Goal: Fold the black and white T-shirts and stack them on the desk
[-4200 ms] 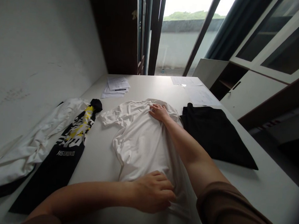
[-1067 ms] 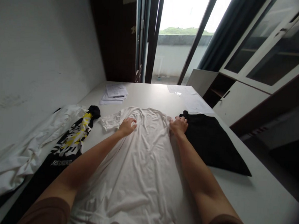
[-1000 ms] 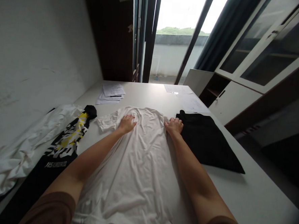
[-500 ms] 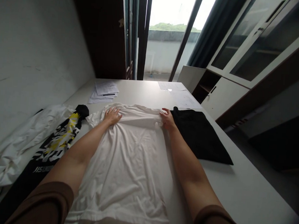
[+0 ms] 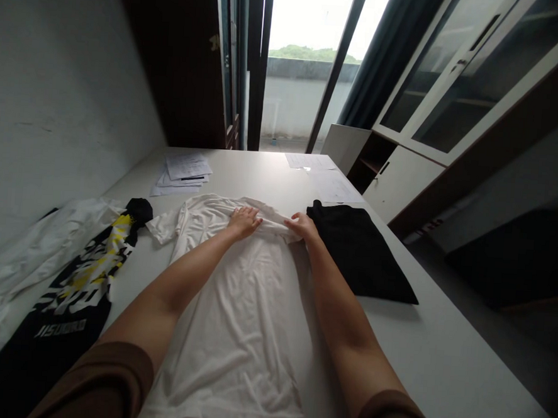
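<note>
A white T-shirt (image 5: 234, 320) lies spread on the white table, its hem toward me and its collar end at the far side. Soft wrinkles run down its body, and the left sleeve sticks out flat. My left hand (image 5: 246, 223) rests on the upper middle of the shirt with its fingers stretched out. At the shirt's right shoulder, my right hand (image 5: 301, 226) pinches the fabric between thumb and fingers and draws it a little off the table. The right sleeve is bunched near that hand and partly hidden.
A folded black garment (image 5: 359, 252) lies right of the shirt. On the left are a black garment with yellow and white print (image 5: 90, 273) and a crumpled white garment (image 5: 35, 251) by the wall. Papers (image 5: 184, 170) and more sheets (image 5: 328, 177) lie at the far end.
The shirt, earlier partly doubled over, now lies spread lengthwise. In the last half second my left hand has moved right from the left shoulder to the upper middle; my right hand stays at the right shoulder.
</note>
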The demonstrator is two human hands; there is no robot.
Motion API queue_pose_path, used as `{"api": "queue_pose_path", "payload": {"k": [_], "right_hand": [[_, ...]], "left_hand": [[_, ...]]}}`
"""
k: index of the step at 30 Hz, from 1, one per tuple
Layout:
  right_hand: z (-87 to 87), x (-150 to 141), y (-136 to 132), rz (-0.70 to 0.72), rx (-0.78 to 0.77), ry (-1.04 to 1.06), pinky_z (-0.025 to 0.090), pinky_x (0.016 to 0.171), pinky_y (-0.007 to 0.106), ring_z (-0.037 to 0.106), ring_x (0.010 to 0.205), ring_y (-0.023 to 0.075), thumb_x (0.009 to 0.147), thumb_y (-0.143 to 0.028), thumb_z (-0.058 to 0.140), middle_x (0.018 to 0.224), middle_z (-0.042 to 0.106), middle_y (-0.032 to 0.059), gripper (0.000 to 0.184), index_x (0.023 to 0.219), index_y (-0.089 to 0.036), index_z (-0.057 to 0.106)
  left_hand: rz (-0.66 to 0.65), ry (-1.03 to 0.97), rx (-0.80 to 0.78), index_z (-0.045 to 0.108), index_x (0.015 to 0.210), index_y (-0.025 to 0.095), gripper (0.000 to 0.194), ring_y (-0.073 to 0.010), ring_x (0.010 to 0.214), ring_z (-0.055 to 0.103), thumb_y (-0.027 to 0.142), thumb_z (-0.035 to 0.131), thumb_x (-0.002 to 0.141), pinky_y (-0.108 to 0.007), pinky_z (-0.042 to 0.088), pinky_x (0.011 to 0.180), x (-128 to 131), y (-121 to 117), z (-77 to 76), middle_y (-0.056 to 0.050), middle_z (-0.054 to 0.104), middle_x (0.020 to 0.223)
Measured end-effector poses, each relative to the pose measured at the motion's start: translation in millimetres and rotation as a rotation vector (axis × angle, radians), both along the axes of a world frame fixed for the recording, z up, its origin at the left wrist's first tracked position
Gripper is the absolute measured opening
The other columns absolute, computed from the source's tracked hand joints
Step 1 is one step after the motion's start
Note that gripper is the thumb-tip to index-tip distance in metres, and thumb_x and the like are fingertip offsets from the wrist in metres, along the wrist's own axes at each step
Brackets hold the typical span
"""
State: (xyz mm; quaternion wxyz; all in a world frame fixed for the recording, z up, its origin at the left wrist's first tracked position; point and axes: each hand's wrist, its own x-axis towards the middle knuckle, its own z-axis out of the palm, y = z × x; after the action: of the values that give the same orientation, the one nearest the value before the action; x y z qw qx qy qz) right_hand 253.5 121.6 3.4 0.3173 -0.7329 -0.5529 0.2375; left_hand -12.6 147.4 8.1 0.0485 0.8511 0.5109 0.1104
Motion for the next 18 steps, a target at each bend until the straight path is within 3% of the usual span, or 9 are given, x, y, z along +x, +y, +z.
{"api": "queue_pose_path", "payload": {"k": [2, 4, 9, 11, 14, 18], "right_hand": [[2.0, 7, -2, 0.003, -0.034, -0.073, 0.042, 0.066, 0.027, 0.063, 0.077, 0.0228, 0.065, -0.039, 0.080, 0.066, 0.062, 0.0036, 0.024, 0.067, -0.020, 0.066], [2.4, 10, -5, -0.013, 0.018, 0.015, 0.040, 0.062, 0.027, 0.060, 0.071, 0.0209, 0.065, -0.041, 0.077, 0.060, 0.057, 0.0019, 0.027, 0.061, -0.020, 0.060], [-5.4, -2, -8, -0.030, 0.249, 0.691, 0.045, 0.059, 0.026, 0.058, 0.064, 0.0163, 0.060, -0.051, 0.077, 0.073, 0.063, 0.0000, 0.042, 0.083, -0.020, 0.060], [-10.0, -6, -9, -0.032, 0.261, 0.806, 0.047, 0.059, 0.026, 0.058, 0.063, 0.0153, 0.056, -0.050, 0.079, 0.074, 0.063, -0.0012, 0.047, 0.087, -0.021, 0.058], [-14.4, -9, -10, -0.069, 0.263, 0.738, 0.046, 0.058, 0.025, 0.058, 0.063, 0.0150, 0.057, -0.049, 0.077, 0.074, 0.064, -0.0015, 0.045, 0.088, -0.021, 0.060], [-11.3, -12, -12, -0.139, 0.222, 0.340, 0.048, 0.065, 0.026, 0.063, 0.074, 0.0192, 0.069, -0.047, 0.069, 0.079, 0.069, 0.0025, 0.033, 0.089, -0.020, 0.067]], "left_hand": [[0.022, 0.030, -0.040, 0.052, 0.146, 0.025, 0.055, -0.0296, 0.145, 0.038, 0.055, 0.034, 0.103, -0.052, 0.025, 0.122, 5, 2, -1.0, -0.011, 0.046, 0.158], [0.024, 0.058, -0.052, 0.052, 0.146, 0.025, 0.055, -0.0295, 0.148, 0.035, 0.055, 0.035, 0.103, -0.052, 0.024, 0.122, 6, 3, -1.2, -0.010, 0.043, 0.160], [0.015, 0.077, -0.088, 0.051, 0.146, 0.027, 0.057, -0.0286, 0.150, 0.033, 0.058, 0.029, 0.103, -0.053, 0.022, 0.122, 5, 7, -0.2, -0.009, 0.040, 0.163], [0.022, 0.079, -0.107, 0.048, 0.149, 0.026, 0.059, -0.0286, 0.152, 0.029, 0.058, 0.027, 0.103, -0.055, 0.021, 0.123, 7, 10, -0.6, -0.010, 0.036, 0.165], [0.042, 0.084, -0.137, 0.043, 0.153, 0.025, 0.063, -0.0292, 0.155, 0.023, 0.059, 0.029, 0.102, -0.057, 0.017, 0.123, 12, 17, -2.0, -0.011, 0.031, 0.167], [0.076, 0.058, -0.157, 0.042, 0.154, 0.024, 0.066, -0.0311, 0.156, 0.021, 0.061, 0.030, 0.101, -0.061, 0.015, 0.123, 21, 30, -3.2, -0.012, 0.028, 0.168]]}}
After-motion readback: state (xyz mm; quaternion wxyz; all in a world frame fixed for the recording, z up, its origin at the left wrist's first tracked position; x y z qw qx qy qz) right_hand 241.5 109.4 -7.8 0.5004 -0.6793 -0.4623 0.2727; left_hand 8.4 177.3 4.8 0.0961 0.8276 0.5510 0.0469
